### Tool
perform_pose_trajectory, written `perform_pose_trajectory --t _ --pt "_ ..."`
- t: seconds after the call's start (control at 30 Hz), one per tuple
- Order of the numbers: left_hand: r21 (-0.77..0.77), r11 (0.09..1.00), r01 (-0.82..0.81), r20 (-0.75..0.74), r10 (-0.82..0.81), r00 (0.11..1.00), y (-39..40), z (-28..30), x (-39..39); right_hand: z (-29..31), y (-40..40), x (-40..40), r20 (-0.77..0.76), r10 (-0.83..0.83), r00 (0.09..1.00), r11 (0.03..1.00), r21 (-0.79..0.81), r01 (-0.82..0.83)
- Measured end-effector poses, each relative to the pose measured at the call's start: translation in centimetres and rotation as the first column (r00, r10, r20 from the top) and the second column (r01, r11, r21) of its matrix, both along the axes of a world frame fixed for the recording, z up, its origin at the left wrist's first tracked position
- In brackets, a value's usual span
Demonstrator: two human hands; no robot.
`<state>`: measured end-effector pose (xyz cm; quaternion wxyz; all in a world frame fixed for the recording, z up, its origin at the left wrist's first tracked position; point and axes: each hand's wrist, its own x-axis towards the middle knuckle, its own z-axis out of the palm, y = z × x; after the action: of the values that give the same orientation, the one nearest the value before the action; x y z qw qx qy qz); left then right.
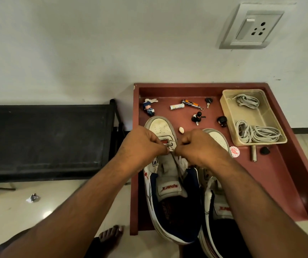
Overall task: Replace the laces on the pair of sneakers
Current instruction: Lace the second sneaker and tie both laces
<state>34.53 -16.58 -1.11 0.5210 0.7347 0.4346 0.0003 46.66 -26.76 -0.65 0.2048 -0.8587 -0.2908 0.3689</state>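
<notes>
A reddish table (279,175) stands against a pale wall. Two white sneakers lie on it; over the left sneaker (168,183), the left hand (142,144) and right hand (201,146) each pinch the lace (175,164) near the lower eyelets. Spare laces (257,134) sit in a tray (229,116).

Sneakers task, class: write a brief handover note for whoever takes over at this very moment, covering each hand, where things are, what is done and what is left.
Left hand and right hand: both pinch a lace at the lowest eyelets of the left sneaker.
Right sneaker sits beside it on the red tray, no lace visible.
Laces lie coiled in the tub.
Done: threading just begun, by the look of it.
Left: the higher eyelets, then the right sneaker.
</notes>
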Motion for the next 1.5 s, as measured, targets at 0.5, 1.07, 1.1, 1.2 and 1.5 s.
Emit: perform_pose_trajectory --t 0.5,1.07,1.1,1.2,1.5 --pt "0.010 1.000 0.006 0.037 -0.007 0.999 -0.4 -1.5 0.2 -1.4 -0.3 0.2 -0.367 -0.283 0.886 0.937 0.092 0.338" --pt "0.149 0.949 0.277 -0.139 -0.257 0.956 0.7 -0.8 -0.1 3.9 -4.0 5.6 0.130 0.160 0.978 0.981 -0.129 -0.144" --pt "0.155 0.947 0.282 -0.150 -0.260 0.954 0.7 -0.8 0.0 3.8 -3.6 5.0 0.134 0.204 0.970 0.972 -0.144 -0.184" --pt "0.186 0.934 0.306 -0.180 -0.274 0.945 0.5 -0.8 0.3 1.6 -1.1 1.8 0.194 0.380 0.904 0.922 -0.160 -0.353" --pt "0.223 0.913 0.342 -0.204 -0.299 0.932 0.9 -0.6 0.2 5.9 -4.8 6.7 0.017 0.306 0.952 0.917 -0.273 -0.290"
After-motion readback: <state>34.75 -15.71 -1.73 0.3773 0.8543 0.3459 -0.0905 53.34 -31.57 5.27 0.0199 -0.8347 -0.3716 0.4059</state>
